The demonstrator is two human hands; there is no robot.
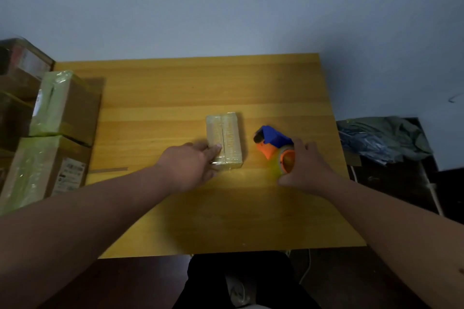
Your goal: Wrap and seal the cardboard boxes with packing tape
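small taped box point(224, 141) mid-surface point(175, 87) – left hand point(194, 163) on its near-left corner, fingers flat on top, not curled. right of box: dispenser point(273, 148), right hand point(305, 166) gripping its tape roll. taped boxes point(60, 112) stacked far left of box.

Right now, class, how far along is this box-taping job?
Done: the small box mid-table looks fully covered in glossy tape, and the stacked boxes at the table's left edge also show tape. In hand: the left hand rests on the small box, while the right hand grips the tape dispenser. Left: no plainly untaped box shows.
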